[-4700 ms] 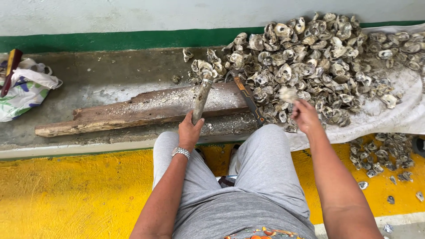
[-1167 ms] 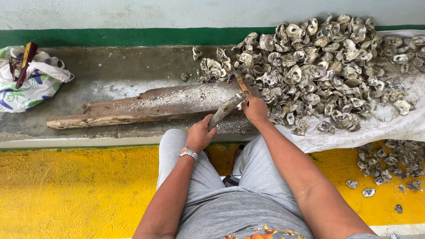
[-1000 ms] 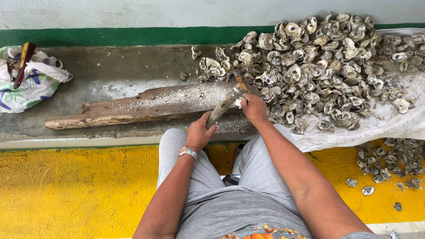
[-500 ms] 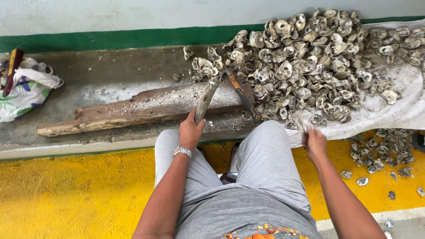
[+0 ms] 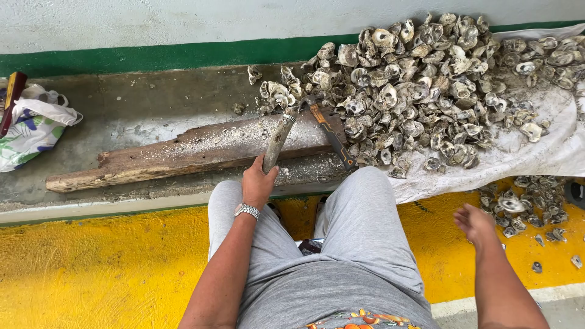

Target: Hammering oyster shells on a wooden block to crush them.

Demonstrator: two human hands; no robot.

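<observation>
The fingers of the left hand (image 5: 259,183) are wrapped around the lower end of a grey bar-shaped tool (image 5: 278,142); only knuckles and thumb show, the fingertips hidden behind the handle. The tool slants up across a worn wooden plank (image 5: 189,152) on the concrete surface (image 5: 140,106), its tip ending at the near edge of the oyster shell pile (image 5: 420,91). Just beside it lies a hammer with an orange and black handle (image 5: 332,134), its head half lost among shells. The right hand (image 5: 475,224) hangs out over the yellow floor (image 5: 91,274), near scattered shells (image 5: 524,204), fingers loosely curled; whether they hold anything cannot be told. A plastic bag (image 5: 33,125) is cut off at the left edge.
</observation>
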